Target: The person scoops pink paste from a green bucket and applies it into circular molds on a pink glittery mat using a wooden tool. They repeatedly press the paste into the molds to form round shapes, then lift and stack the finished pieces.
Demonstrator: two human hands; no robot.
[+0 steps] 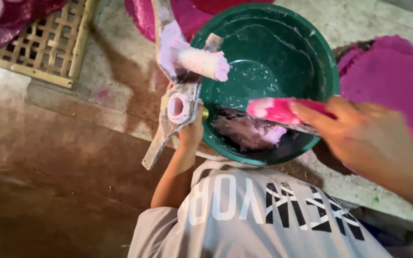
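Pink-smeared flat blade (pixel 276 110), held low over the mouth of a round dark-green plastic basin (pixel 328 62), is seen in the grip of the right hand (pixel 359 134), whose fingers are closed around the blade's far end; the hand is blurred, so the exact finger hold cannot be told. Beneath the blade tip, a lump of pale pink-grey wet paste (pixel 249 131) is left at the near bottom of the basin, whose walls are flecked with white.

At the basin's left rim, a pale, paste-crusted forked frame with a short tube (pixel 177 106) is clasped from below by the left hand (pixel 190 131), fingers wrapped shut around it; the tube's open end is seen packed with pink. Just above it, a pink-white cylindrical roll (pixel 201 62) is laid against the frame and juts over the rim.

The step in hand is judged to be the gathering of paste on the blade beside the tube. The next move is judged to call for a steady frame, with the tube mouth kept close to the rim, and a level blade so that the load is not dropped.

The basin is carried by a stained grey concrete counter (pixel 120 81). Flat magenta sheets (pixel 388 71) are spread to its right, a woven bamboo lattice tray (pixel 48 43) is set at upper left, and a brown floor (pixel 48 191) and a grey printed shirt (pixel 264 215) are shown below.
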